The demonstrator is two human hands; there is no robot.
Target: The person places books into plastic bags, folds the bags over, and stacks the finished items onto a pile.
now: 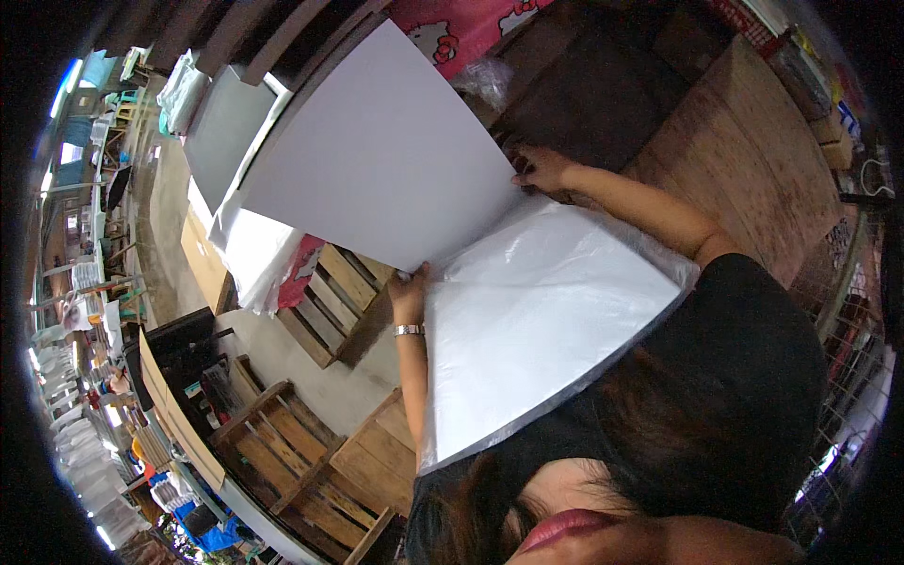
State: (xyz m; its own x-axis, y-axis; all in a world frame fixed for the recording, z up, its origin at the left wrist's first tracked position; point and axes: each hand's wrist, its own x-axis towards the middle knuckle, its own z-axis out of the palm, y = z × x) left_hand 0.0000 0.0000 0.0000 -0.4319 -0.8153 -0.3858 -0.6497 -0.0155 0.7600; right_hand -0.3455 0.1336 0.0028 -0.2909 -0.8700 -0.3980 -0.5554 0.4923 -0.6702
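A large white sheet (377, 141) slopes away in front of me. Against my body lies a clear plastic bag (556, 306) with white sheet material inside it. The near edge of the loose-looking white sheet meets the bag's far edge; whether it runs inside the bag I cannot tell. My left hand (408, 297), with a metal watch band on the wrist, is closed at the left end of this junction, gripping the bag's edge. At the right end my right hand (546, 169) has its fingers curled over the same junction, their tips partly hidden.
Left of the white sheet are a grey panel (226, 127) and crumpled clear plastic (259, 264). Wooden pallets (282, 443) lie on the floor at lower left. A brown wooden board (744, 160) is at right, beside wire mesh (847, 311). Pink printed cloth (461, 28) hangs at the top.
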